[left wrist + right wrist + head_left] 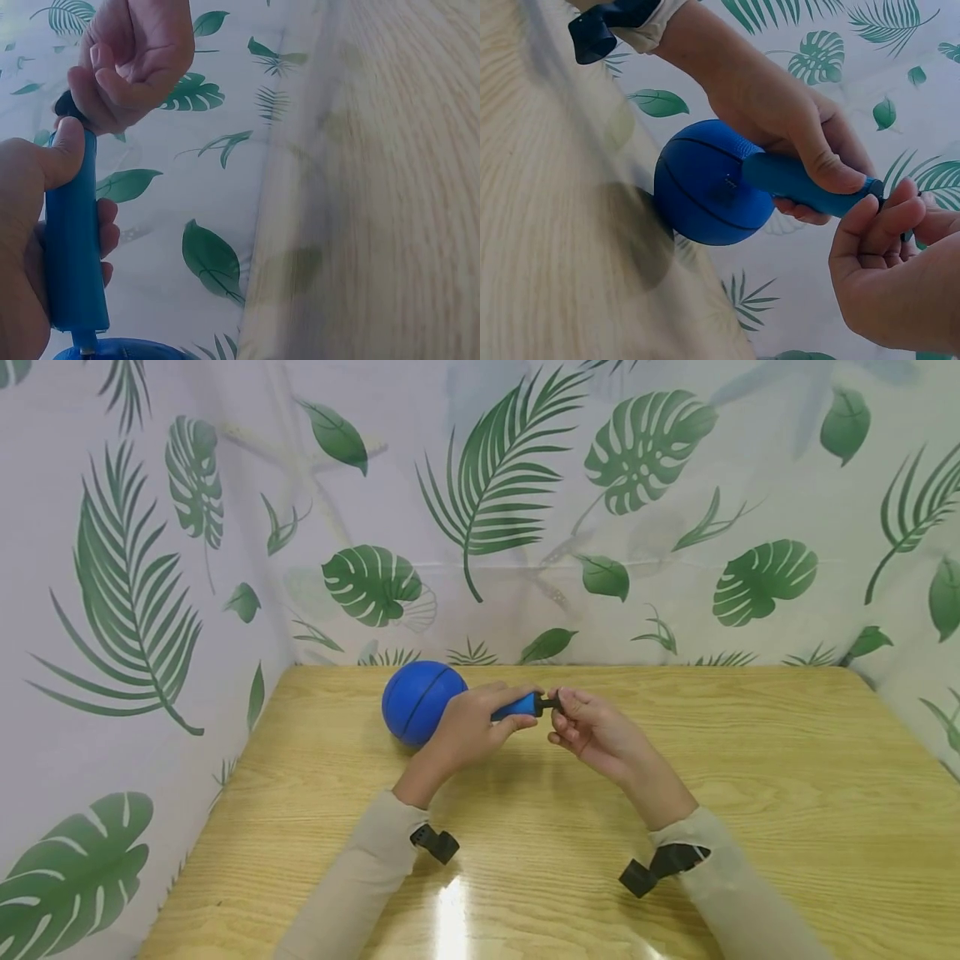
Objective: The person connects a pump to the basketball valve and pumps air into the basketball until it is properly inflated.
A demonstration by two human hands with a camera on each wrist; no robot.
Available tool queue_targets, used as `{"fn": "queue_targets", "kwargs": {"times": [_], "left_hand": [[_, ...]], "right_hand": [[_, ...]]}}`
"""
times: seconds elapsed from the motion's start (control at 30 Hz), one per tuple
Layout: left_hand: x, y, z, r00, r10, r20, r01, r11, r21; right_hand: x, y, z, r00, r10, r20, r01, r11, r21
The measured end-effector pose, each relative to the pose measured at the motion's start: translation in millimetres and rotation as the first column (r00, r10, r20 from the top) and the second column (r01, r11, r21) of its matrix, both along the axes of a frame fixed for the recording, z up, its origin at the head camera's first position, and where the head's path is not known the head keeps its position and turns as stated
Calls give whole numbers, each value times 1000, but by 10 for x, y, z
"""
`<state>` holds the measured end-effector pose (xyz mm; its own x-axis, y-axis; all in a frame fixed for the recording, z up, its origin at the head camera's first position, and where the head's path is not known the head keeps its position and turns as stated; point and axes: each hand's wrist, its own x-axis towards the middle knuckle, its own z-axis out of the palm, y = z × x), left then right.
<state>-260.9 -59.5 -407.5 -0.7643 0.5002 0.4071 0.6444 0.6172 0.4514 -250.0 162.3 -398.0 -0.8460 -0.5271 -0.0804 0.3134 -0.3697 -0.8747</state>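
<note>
A blue ball (418, 703) with black lines sits at the left end of a blue hand pump (795, 180). The left wrist view shows the pump's narrow tip meeting the ball (131, 349). My left hand (474, 720) grips the pump's barrel, its thumb along one side and its fingers round the other. At the barrel's far end, my right hand (597, 735) pinches the black handle (552, 702) with curled fingers. Only a short piece of black rod shows between handle and barrel. My right fingers mostly hide the handle.
The wood-grain table (787, 777) stretches under both arms. A white, leaf-printed backdrop (510, 627) stands along its back and left sides. Each wrist carries a black camera mount, the left mount (435, 843) and the right mount (663, 864).
</note>
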Motion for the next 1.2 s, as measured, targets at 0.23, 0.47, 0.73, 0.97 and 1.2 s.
{"fn": "queue_targets", "kwargs": {"times": [0.23,0.47,0.73,0.97,1.2], "left_hand": [[-36,-71,18,999,14,51,-16,999,41],[-107,-227,28,998,69,4,-69,995,70],[-86,-181,25,998,52,-26,-52,998,32],[-41,-49,-2,998,32,-47,-31,999,14],[-15,17,-43,999,8,-37,-8,1000,1]], "right_hand": [[-15,136,144,1000,-17,-15,17,1000,9],[-38,405,307,999,-22,-33,13,971,-238],[-35,351,261,999,-24,-49,12,970,-242],[-9,118,103,999,-29,-23,26,993,-114],[7,-22,-9,999,-41,26,41,999,-6]]}}
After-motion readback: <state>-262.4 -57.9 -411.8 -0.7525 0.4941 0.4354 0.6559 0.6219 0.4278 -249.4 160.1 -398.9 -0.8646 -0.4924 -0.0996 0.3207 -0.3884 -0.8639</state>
